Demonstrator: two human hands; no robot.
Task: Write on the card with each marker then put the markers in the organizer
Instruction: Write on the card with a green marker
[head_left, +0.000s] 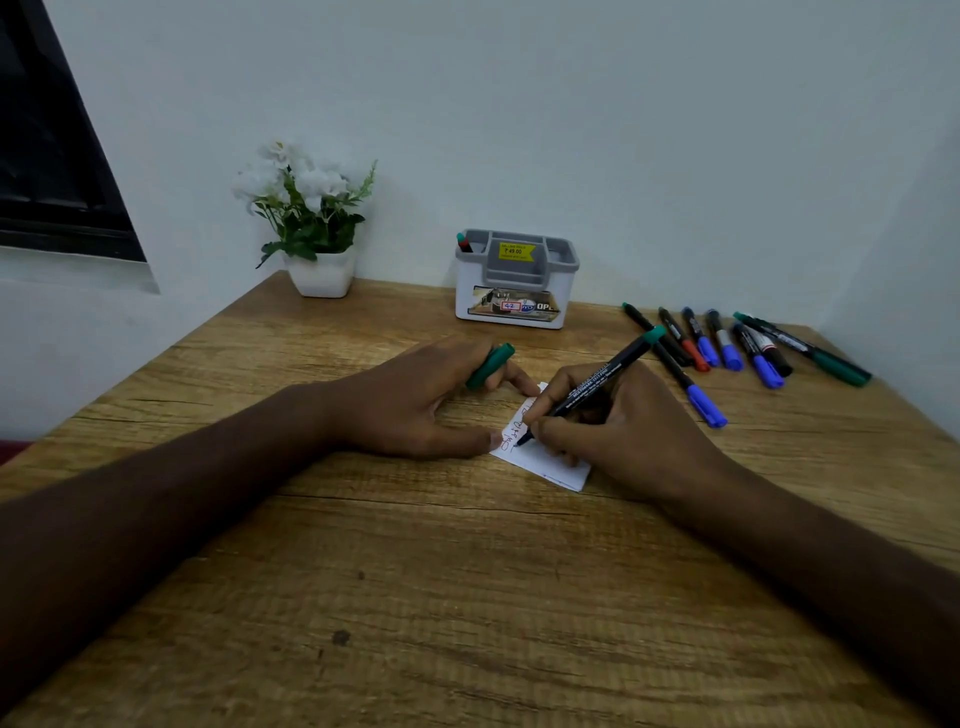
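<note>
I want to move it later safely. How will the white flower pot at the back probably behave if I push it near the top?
The flower pot looks small with a tall bouquet above, so it may tip. It seems to narrow toward its base, giving little footing. The wooden table looks smooth, so a low push probably slides it.

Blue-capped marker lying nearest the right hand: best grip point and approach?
Judging by its pose, take the blue-capped marker by its black barrel mid-length, coming down from above with the grip across its width. It lies flat on the table, cap toward the person. Its far end runs close to the other markers, so the near half looks freer.
</note>
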